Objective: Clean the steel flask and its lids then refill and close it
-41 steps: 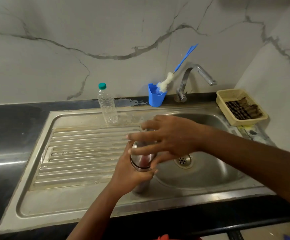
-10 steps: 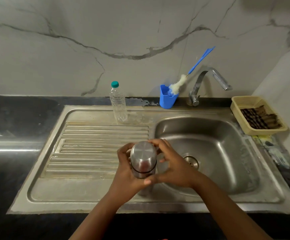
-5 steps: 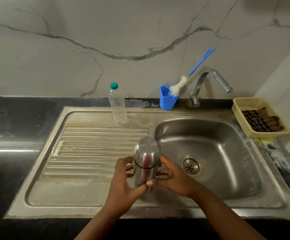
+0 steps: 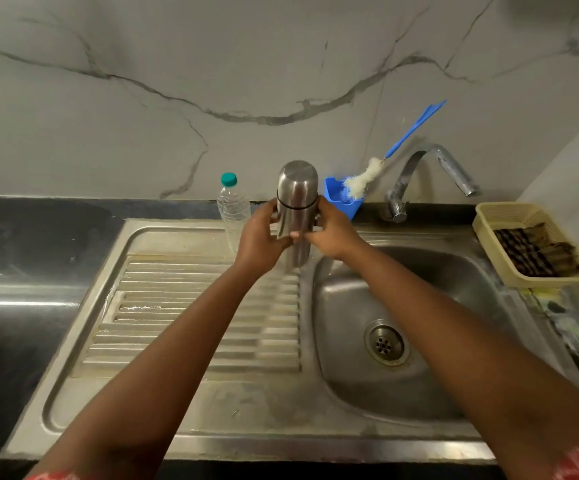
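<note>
At frame centre, upper half, flask (image 4: 296, 216) upright with cap on, gripped from both sides: left hand (image 4: 259, 239) and right hand (image 4: 331, 230) curl round its body. Bottle (image 4: 233, 209) just left of it, blue holder (image 4: 345, 202) with brush (image 4: 362, 180) just right, tap (image 4: 430, 174) further right, basket (image 4: 489, 216) at right edge, sink (image 4: 184, 417) below.

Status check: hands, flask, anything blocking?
Left hand and right hand both grip steel flask. Flask upright, cap on. Plastic bottle close beside left hand.
</note>
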The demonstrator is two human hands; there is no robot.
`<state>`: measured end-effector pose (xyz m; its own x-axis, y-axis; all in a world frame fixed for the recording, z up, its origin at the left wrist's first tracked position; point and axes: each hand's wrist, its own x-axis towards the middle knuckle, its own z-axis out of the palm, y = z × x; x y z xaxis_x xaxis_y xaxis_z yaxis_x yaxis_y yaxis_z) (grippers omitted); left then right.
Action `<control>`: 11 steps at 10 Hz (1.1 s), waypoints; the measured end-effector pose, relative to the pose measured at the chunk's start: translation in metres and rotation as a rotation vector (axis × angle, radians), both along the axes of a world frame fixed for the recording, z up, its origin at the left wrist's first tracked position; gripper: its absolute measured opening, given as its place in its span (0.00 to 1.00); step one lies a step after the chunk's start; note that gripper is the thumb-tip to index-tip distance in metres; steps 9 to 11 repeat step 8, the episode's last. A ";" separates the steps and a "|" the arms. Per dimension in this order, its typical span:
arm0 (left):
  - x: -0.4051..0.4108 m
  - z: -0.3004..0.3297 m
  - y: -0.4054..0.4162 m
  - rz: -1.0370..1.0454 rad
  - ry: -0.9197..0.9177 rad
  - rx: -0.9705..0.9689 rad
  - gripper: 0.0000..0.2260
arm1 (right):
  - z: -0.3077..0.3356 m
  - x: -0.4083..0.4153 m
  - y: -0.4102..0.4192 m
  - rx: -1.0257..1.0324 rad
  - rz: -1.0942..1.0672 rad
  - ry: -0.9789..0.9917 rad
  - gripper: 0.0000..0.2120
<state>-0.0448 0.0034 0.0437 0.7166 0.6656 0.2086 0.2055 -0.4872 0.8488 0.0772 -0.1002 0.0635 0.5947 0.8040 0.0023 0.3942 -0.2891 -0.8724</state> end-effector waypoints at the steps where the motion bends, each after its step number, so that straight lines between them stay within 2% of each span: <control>1: 0.020 -0.005 0.015 0.015 0.033 0.022 0.29 | -0.006 0.012 0.018 -0.027 -0.032 -0.019 0.29; 5: 0.030 -0.025 0.030 0.023 0.011 -0.028 0.30 | -0.020 0.019 0.040 -0.082 -0.030 -0.040 0.26; 7: 0.028 -0.023 0.021 0.052 0.018 0.021 0.30 | -0.020 0.013 0.040 -0.096 -0.054 -0.046 0.25; 8: 0.021 -0.023 0.003 0.123 -0.001 0.031 0.39 | -0.018 0.005 0.034 -0.057 -0.087 -0.109 0.26; 11: 0.021 -0.023 0.003 0.123 -0.001 0.031 0.39 | -0.018 0.005 0.034 -0.057 -0.087 -0.109 0.26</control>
